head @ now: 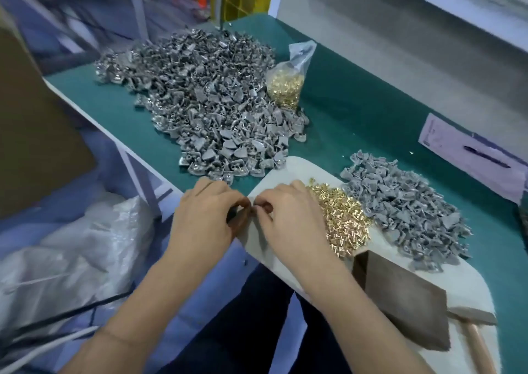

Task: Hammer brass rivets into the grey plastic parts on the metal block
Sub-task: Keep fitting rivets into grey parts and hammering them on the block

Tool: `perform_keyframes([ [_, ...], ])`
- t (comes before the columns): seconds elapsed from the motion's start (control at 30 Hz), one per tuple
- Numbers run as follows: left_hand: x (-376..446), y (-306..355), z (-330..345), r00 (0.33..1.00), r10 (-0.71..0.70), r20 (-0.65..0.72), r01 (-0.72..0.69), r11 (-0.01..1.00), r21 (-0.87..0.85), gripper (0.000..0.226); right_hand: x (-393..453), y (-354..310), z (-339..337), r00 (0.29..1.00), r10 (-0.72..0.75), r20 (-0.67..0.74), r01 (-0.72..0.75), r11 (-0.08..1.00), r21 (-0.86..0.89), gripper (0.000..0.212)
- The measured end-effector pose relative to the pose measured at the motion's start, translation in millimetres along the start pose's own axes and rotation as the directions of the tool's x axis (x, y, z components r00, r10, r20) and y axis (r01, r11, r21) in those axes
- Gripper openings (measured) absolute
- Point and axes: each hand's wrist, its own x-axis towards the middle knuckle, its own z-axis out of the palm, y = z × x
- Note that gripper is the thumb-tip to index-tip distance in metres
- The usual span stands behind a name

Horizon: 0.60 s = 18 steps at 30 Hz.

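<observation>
Two heaps of grey plastic parts flank loose brass rivets beside your metal block, keeping stock near, while your left hand and right hand curl, pinching something unclear between them.

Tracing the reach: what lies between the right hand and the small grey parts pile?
Head view: the loose brass rivet heap separates right hand from pile.

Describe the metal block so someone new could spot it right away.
Start at the pale felt mat on the near edge of the green bench. At the mat's near-right corner sits the metal block, just past the loose brass rivets, with the hammer lying against its right side. It is the only dark, flat-faced slab there.
</observation>
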Motion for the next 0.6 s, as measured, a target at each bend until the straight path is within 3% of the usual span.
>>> perform_keyframes([
  [0.2, 19, 2, 4, 0.994, -0.075, -0.085, 0.088, 0.982, 0.169, 0.028, 40, 1, -6, 0.998, 0.018, 0.060, -0.015, 0.999, -0.046, 0.020],
  [0.37, 20, 4, 8, 0.987, -0.110, -0.115, 0.126, 0.981, 0.145, 0.026, 54, -4, -1, 0.997, 0.009, 0.078, 0.005, 0.984, -0.181, 0.017],
  [0.53, 11, 16, 9, 0.983, -0.106, -0.147, 0.115, 0.992, 0.056, 0.012, 53, 1, 3, 0.997, -0.058, 0.043, 0.063, 0.990, -0.129, 0.020],
  [0.6, 8, 21, 8, 0.982, -0.083, -0.170, 0.081, 0.997, -0.021, 0.008, 48, 14, -3, 0.997, -0.068, 0.020, 0.067, 0.997, 0.029, 0.021],
])
